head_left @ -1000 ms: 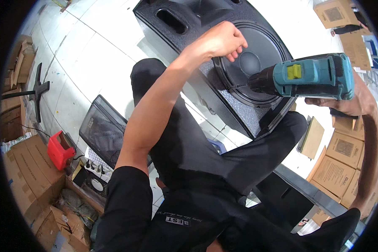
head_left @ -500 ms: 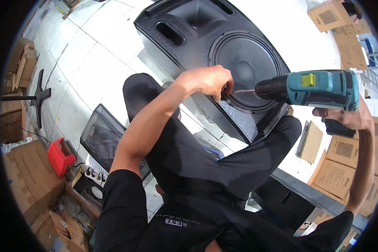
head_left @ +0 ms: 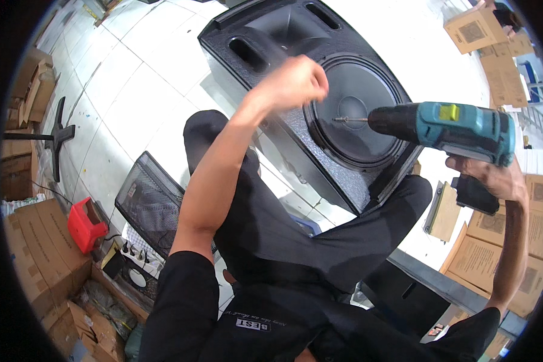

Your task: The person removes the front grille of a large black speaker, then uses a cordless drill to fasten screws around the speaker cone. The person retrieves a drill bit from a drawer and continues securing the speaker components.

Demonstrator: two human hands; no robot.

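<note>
A black loudspeaker cabinet lies on its back between my legs, with a large round woofer set in its front. My right hand is closed round the handle of a teal and black cordless drill. Its long bit points left over the woofer's cone; a small screw seems to sit at the tip. My left hand is raised over the cabinet's near edge, left of the woofer. Its fingers are curled together and slightly blurred; anything inside them is hidden.
A black mesh grille leans by my left leg, near a red plastic container and a power strip. Cardboard boxes stand at left, and more cartons at right. A black stand base is on the tiled floor.
My left hand has moved up and away from the bit tip and the woofer's rim. The drill has shifted slightly, its bit now over the cone. The view has shifted a little.
</note>
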